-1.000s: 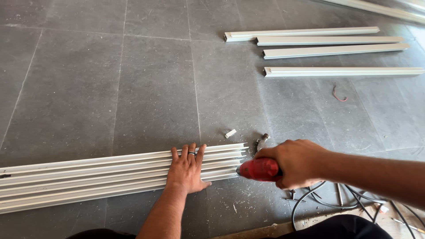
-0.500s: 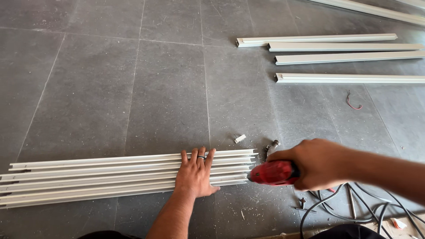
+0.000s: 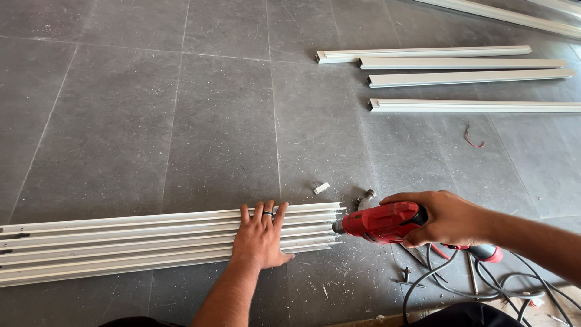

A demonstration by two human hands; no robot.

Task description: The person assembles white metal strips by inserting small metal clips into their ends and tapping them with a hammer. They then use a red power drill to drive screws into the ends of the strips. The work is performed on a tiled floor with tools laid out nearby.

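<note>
Nearest: black cables (image 3: 484, 284) looped on the grey tiled floor (image 3: 151, 121), with a few loose screws and bits (image 3: 407, 275) beside them. Right hand (image 3: 448, 218) wrapped tight around a red power drill (image 3: 381, 223), nose pointed left at the ends of the white aluminium profiles (image 3: 121, 242); whether tip touches metal, cannot tell. Left hand (image 3: 260, 239) spread flat, fingers wide, pressing down on that bundle near its right end, ring on one finger. Bundle lying side by side, running left to the frame edge. Just beyond the ends, a small white offcut (image 3: 321, 188) and a metal fitting (image 3: 365, 196). Farther right, a curl of red wire (image 3: 472, 137). Farthest, four more white profile lengths (image 3: 454, 79), spaced apart, parallel.
</note>
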